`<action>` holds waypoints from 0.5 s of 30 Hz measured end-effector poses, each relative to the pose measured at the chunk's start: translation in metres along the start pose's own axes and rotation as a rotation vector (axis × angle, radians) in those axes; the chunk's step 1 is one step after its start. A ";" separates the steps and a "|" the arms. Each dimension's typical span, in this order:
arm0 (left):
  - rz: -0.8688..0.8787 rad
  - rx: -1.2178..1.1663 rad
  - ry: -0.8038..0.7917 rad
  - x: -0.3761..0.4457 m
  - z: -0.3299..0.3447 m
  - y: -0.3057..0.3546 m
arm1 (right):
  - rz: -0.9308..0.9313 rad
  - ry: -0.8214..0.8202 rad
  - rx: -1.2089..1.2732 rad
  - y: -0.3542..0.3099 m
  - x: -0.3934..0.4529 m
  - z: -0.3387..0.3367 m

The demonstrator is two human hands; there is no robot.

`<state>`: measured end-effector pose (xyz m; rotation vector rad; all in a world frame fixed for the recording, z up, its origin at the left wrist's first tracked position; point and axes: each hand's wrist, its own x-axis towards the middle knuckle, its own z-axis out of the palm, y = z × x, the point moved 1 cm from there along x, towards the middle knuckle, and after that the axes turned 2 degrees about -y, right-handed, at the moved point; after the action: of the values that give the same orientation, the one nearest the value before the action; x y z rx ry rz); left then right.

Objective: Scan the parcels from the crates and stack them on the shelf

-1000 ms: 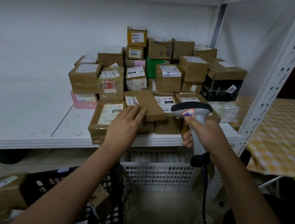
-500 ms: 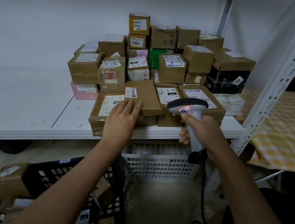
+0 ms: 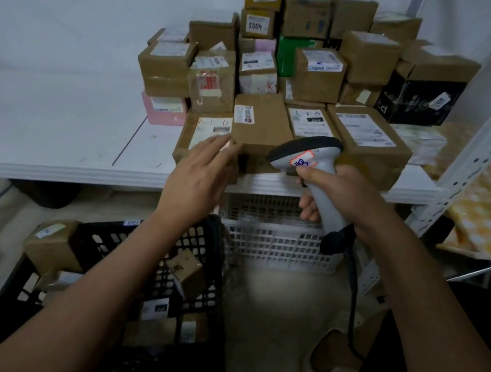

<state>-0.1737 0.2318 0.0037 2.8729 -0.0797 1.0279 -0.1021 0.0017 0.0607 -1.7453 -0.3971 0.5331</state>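
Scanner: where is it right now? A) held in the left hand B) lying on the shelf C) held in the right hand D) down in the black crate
C: the right hand grips the handle of the grey scanner in front of the stacked parcels, its cable hanging below, while the left hand is open with straight fingers at the flat brown parcel on the shelf.

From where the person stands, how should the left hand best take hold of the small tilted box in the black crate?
Probably from above, fingers pinching two opposite side faces. The small tilted box leans on one corner among other parcels inside the black crate, so its upper faces are exposed while its underside is buried. The open left hand is free; the right hand grips the scanner.
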 end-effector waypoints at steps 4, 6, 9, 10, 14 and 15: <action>-0.153 -0.121 0.026 -0.062 -0.014 -0.024 | 0.065 -0.193 -0.063 0.015 0.000 0.043; -0.308 -0.174 0.030 -0.094 -0.016 -0.039 | 0.106 -0.254 -0.079 0.028 0.003 0.070; -0.472 -0.210 -0.011 -0.140 -0.010 -0.059 | 0.179 -0.328 -0.117 0.054 0.008 0.105; -0.533 -0.213 -0.055 -0.154 -0.005 -0.064 | 0.204 -0.348 -0.134 0.063 0.009 0.115; -0.728 -0.272 -0.467 -0.204 0.031 -0.082 | 0.291 -0.392 -0.219 0.097 0.017 0.144; -0.754 -0.292 -0.586 -0.213 0.042 -0.085 | 0.311 -0.396 -0.244 0.104 0.020 0.148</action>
<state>-0.3055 0.3163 -0.1694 2.4687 0.6887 0.0309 -0.1687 0.1087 -0.0710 -1.9491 -0.4854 1.1017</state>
